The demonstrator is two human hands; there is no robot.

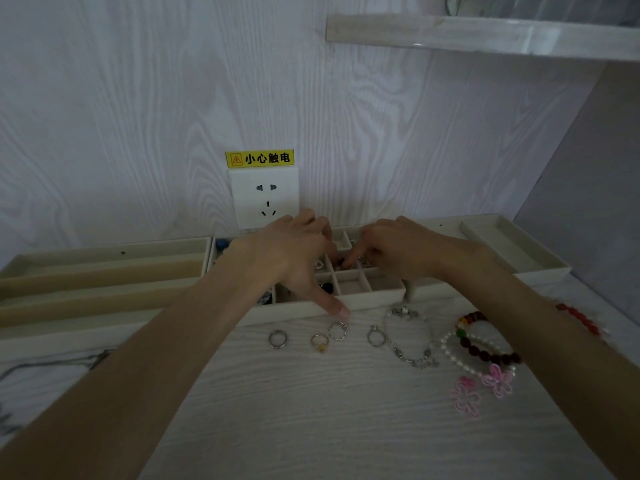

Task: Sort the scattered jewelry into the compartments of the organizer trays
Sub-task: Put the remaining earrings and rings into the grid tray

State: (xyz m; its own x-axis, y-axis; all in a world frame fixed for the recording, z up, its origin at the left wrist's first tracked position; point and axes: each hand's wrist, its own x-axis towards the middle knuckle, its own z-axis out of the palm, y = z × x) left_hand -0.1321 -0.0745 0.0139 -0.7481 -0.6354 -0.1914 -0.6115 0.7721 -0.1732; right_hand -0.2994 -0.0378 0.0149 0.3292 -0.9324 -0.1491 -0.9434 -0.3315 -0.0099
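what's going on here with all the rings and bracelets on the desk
A person is sorting jewelry into organizer trays set along the wall. Both hands, left hand and right hand, reach over the grid tray, fingers down in its small compartments; what they hold is hidden. Several compartments already hold small pieces. Still loose on the desk: four rings, a silver chain bracelet, a pearl bracelet, a dark bead bracelet and two pink flower pieces.
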